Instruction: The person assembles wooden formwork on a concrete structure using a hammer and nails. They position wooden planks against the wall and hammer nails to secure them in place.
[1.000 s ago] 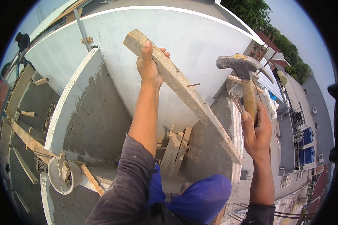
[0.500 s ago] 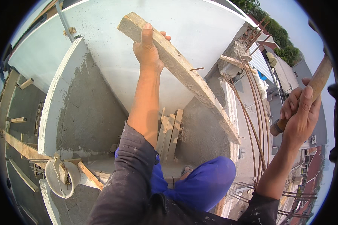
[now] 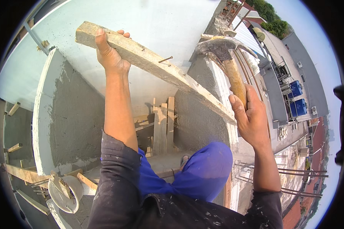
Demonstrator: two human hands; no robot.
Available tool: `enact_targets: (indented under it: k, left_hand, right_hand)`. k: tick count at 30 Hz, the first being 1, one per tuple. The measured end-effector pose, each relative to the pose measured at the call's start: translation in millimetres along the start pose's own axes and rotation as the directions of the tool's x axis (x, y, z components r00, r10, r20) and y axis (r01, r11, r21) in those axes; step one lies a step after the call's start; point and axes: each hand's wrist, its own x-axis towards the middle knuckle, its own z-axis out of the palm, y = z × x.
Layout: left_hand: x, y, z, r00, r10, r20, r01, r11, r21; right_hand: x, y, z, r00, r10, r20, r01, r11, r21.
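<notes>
A: The left hand [image 3: 112, 53] is clamped round the upper end of the wooden beam [image 3: 141, 53], which slants down across the middle to the white edge of the right-hand wall [image 3: 202, 120]!

B: Touching that edge?

A: Can't tell from here. A nail [image 3: 166, 59] juts up partway along.

B: And the right hand [image 3: 252, 118]?

A: Wrapped round the handle of the hammer [image 3: 233, 70], the two hands well apart.

B: Any room?

A: Pale wall [image 3: 149, 23] shows between nail and hammer head; under the beam, an open recess, planks [image 3: 163, 126] standing inside.

B: Versus half a second ago?

A: Big change! The hammer was out at the far right rim, its head mostly lost; now it's in full view, nearer the beam. The left hand's grip hasn't budged.
</notes>
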Motion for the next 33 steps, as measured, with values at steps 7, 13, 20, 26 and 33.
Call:
enact_targets:
  k: [7, 13, 20, 26, 33]
  left_hand:
    - [1, -3, -2, 1.0, -0.015, 0.0, 0.015, 1.0, 0.0]
    - [5, -4, -4, 0.993, -0.038, -0.109, 0.029, 0.996, -0.089]
    - [8, -8, -11, 0.996, -0.064, -0.066, 0.056, 0.991, -0.12]
    - [10, -9, -20, 0.982, -0.12, -0.147, 0.103, 0.987, -0.12]
    - [15, -11, -24, 0.991, -0.084, -0.103, 0.073, 0.991, -0.114]
  right_hand:
    - [64, -71, -56, 0.843, -0.115, -0.526, 0.447, 0.694, 0.565]
    - [40, -41, 11, 0.988, -0.015, 0.152, 0.051, 0.97, -0.236]
    - [85, -85, -79, 0.724, -0.009, -0.69, 0.517, 0.669, 0.534]
    - [29, -62, 46, 0.941, 0.194, 0.279, -0.119, 0.957, -0.266]
    - [42, -55, -12, 0.887, 0.108, -0.45, 0.221, 0.755, 0.617]
